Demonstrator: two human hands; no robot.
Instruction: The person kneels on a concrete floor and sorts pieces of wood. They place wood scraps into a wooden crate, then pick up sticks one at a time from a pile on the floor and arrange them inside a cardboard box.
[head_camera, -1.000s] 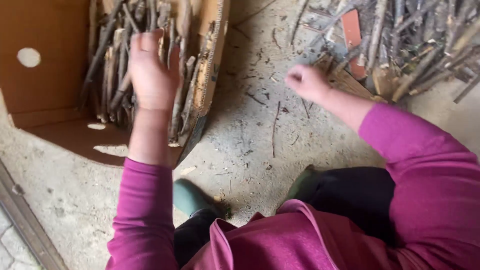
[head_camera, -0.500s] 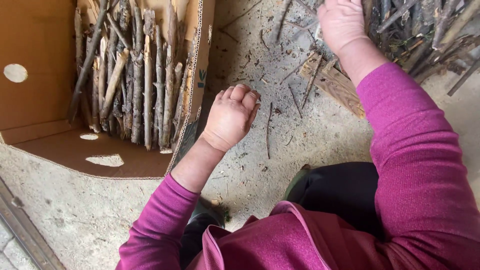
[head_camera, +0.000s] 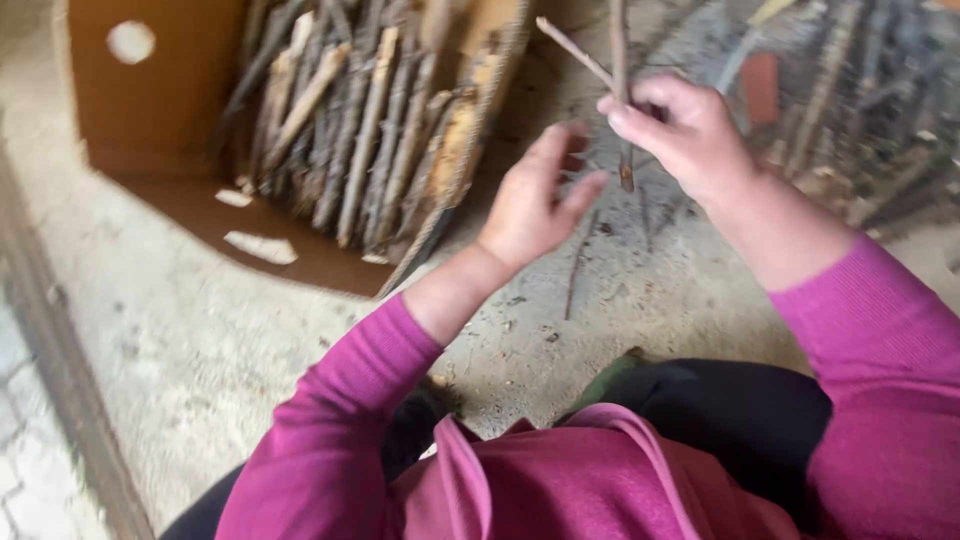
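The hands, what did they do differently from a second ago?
The right hand went up to the stick pile and came back gripping thin twigs. The left hand left the cardboard box and moved across toward them, open. The sticks in the box stayed stacked.

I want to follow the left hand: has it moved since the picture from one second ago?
Yes. The left hand was over the sticks in the cardboard box; now it is outside the box, open, beside the right hand holding thin twigs.
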